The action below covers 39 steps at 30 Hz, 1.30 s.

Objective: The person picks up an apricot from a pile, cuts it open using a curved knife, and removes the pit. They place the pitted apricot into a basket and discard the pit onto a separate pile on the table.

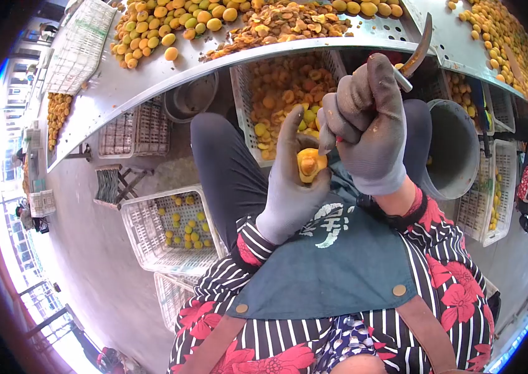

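My left hand (295,181), in a grey glove, holds an opened apricot (309,165) with the brown pit showing in its flesh. Right beside and above it, my right hand (370,124), also gloved and with darkened fingers, is closed round a curved knife (418,53) whose blade points up and away from the fruit. Beneath and beyond both hands stands a crate (242,106) filled with apricot halves and pieces. On the metal table (96,115) at the top lie whole apricots (145,31) and a heap of split pieces (283,28).
A white crate (142,249) with some yellow-green fruit stands on the floor at left. A grey bucket (457,149) is right of my knee. Other crates (501,193), a metal basin (192,96) and a folding stool (109,187) are around. The table edge curves above my hands.
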Each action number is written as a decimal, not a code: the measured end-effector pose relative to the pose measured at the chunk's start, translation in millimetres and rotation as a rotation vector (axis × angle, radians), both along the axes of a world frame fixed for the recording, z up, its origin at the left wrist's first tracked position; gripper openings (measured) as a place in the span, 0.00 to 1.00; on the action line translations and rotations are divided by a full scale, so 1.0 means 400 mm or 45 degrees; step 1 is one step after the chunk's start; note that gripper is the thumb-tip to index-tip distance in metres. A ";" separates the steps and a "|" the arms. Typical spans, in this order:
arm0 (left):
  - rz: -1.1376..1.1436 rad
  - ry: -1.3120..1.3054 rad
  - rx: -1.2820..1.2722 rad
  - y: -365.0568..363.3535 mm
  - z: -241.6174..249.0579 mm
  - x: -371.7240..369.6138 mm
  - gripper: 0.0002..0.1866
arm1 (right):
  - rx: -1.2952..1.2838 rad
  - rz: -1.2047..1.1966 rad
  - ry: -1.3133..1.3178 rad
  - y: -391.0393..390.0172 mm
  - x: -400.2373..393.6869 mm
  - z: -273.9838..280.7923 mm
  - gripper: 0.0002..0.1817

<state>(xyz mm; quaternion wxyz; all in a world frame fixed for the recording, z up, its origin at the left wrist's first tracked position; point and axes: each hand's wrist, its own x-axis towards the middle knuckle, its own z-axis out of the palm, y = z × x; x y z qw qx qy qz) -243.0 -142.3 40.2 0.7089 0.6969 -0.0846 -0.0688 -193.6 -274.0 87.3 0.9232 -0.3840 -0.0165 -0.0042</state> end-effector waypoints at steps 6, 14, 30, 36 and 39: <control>-0.029 -0.116 0.126 0.004 0.005 -0.003 0.49 | -0.008 -0.020 0.026 0.022 -0.019 0.008 0.27; -0.001 0.066 -0.003 -0.001 -0.006 -0.010 0.49 | -0.198 -0.040 -0.120 0.027 -0.027 -0.009 0.28; 0.047 -0.180 0.163 -0.005 -0.031 -0.013 0.49 | -0.150 -0.065 0.237 0.050 -0.035 -0.025 0.30; 0.077 -0.229 0.245 -0.013 -0.042 -0.008 0.49 | -0.152 -0.137 0.120 0.059 -0.039 -0.051 0.27; 0.036 -0.302 0.232 -0.009 -0.070 0.011 0.47 | -0.249 -0.204 0.064 0.060 -0.042 -0.067 0.26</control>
